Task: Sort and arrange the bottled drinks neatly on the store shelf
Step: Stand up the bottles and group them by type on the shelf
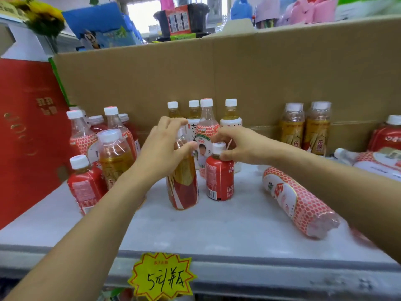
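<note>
Nearest, a yellow starburst price tag (pixel 161 276) hangs on the front lip of the shelf (pixel 195 231), and the stretch of board behind it holds no row yet, so the sorting looks about half done. On the right a pink honeycomb bottle (pixel 297 203) lies on its side, and further right more bottles (pixel 377 161) lie flat too; these all need standing up. At the left a mixed cluster (pixel 104 153) stands upright but jumbled, with red, amber and pink labels together, so it is not grouped by kind. Further back things are tidier: a back row (pixel 206 114) of white-capped bottles stands against the cardboard wall (pixel 238 72), though a pink one sits among the pale ones, and a pair of amber bottles (pixel 306 129) stands neatly to the right (both under clear wrap, as far as can be told). Both forearms reach in from the near edge and meet at mid-shelf. The left hand (pixel 165 146) is curled over the neck and cap of a tall amber bottle (pixel 183 187), gripping it upright on the board. The right hand (pixel 236 146) pinches the cap of a small red bottle (pixel 219 179) standing just beside it. The two are probably being set in line.
</note>
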The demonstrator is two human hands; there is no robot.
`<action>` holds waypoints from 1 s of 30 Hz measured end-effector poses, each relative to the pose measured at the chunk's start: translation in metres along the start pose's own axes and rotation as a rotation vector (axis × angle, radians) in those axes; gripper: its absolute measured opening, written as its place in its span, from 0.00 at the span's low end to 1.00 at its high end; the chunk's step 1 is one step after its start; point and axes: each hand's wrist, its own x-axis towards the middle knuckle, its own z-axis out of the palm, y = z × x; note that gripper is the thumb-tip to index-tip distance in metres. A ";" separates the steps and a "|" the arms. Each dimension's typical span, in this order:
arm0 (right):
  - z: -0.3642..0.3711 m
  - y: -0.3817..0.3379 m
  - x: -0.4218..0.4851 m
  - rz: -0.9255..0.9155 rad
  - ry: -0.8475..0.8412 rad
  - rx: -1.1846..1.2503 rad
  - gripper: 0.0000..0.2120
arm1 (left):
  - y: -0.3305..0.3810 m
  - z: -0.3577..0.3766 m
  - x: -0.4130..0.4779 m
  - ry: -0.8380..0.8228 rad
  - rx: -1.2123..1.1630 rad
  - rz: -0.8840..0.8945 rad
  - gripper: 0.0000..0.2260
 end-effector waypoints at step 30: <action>-0.060 0.095 -0.100 0.280 0.190 -0.083 0.14 | 0.138 0.118 0.001 -0.136 -0.842 -0.317 0.34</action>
